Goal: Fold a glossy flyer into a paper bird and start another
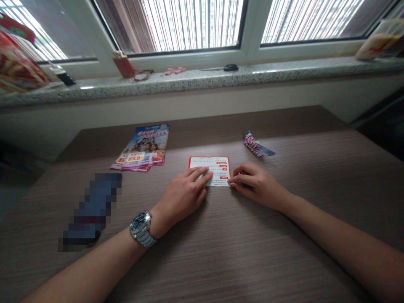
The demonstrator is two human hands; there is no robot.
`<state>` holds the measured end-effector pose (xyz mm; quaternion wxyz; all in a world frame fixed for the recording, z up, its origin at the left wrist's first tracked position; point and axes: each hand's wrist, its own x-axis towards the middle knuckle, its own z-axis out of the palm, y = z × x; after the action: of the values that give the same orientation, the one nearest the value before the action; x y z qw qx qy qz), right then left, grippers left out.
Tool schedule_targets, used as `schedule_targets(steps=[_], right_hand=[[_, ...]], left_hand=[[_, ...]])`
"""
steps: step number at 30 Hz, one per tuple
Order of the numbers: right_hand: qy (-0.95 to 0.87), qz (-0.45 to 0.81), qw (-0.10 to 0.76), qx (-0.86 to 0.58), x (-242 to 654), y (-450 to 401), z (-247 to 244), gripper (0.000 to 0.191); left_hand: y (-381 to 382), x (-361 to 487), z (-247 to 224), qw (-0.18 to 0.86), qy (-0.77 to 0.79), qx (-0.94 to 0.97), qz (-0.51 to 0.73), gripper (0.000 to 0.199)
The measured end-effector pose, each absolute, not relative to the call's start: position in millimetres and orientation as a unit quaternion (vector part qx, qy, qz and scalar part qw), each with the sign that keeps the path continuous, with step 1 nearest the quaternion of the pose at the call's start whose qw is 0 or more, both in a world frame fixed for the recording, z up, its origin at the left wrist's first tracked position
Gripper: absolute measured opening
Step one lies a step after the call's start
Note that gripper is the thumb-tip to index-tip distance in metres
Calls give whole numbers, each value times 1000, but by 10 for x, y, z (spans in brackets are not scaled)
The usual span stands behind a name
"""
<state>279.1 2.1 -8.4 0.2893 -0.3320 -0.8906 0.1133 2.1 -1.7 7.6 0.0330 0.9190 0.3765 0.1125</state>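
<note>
A white sheet of paper with a red border and printed text lies flat on the wooden table. My left hand, with a metal watch on its wrist, rests over the paper's left part, fingers extended and pressing on it. At the paper's right edge, my right hand has its fingers curled, with thumb and fingertips together at the lower right corner. Behind the right hand sits a small folded paper piece, blue with a red and white pattern.
A stack of colourful flyers lies at the back left. Nearer, on the left, is a pixelated dark blue item. The stone windowsill holds a red box, pink pieces, a black-handled tool and bags at both ends.
</note>
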Motion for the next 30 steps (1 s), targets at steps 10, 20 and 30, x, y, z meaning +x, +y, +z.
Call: schedule_targets(steps=[10,20,30], right_hand=[[-898,93,245,-354,2748,42,-160,43],[-899,106,216,-367,2768,54,-195,39],[-901,107,224,-355,2772,68,-195,40]], left_hand=[[-46,94,53,44,363,921,132,43],[-24,75,8,61,358,918,159,43],[-5,75,-4,54,364,914,168,39]])
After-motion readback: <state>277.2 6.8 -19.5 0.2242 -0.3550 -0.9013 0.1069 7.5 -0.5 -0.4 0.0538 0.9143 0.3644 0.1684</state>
